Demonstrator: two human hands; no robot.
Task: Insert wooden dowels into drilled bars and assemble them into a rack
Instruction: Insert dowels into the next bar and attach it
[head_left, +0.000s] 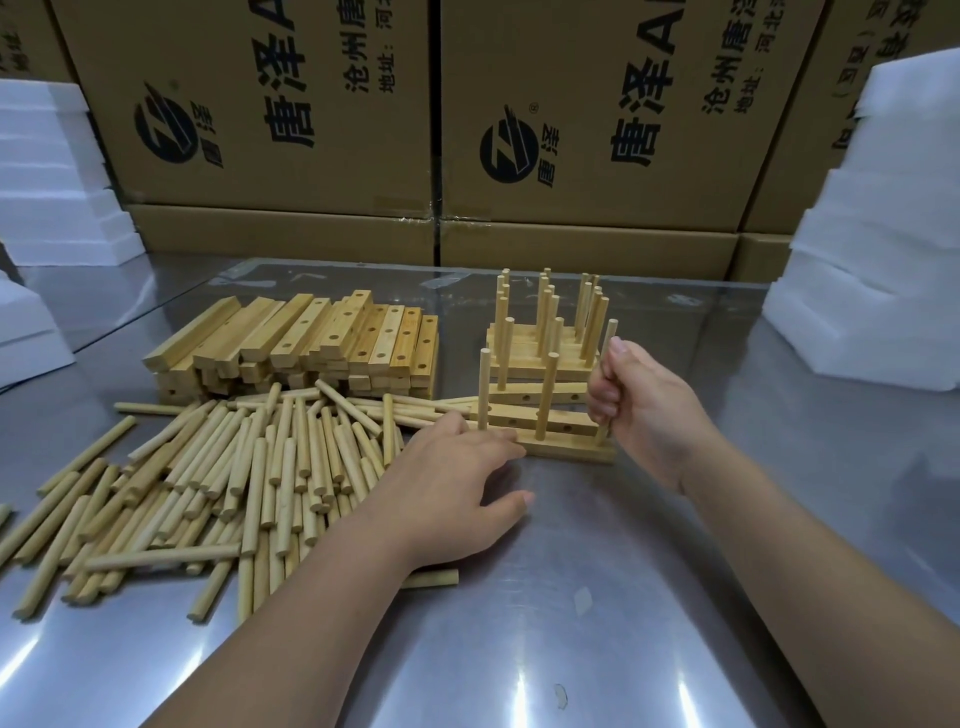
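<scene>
Right hand (641, 410) fisted round upright dowel (608, 364) at right end of drilled bar (566, 451) on steel table (571, 597); left hand (452, 478) open, empty, fingertips on bar's left end, loose dowel pile (218, 478) alongside.

cardboard boxes (291, 104) printed 唐泽, 沧州唐泽

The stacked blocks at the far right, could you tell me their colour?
White foam blocks, clearest in the head view.
</scene>
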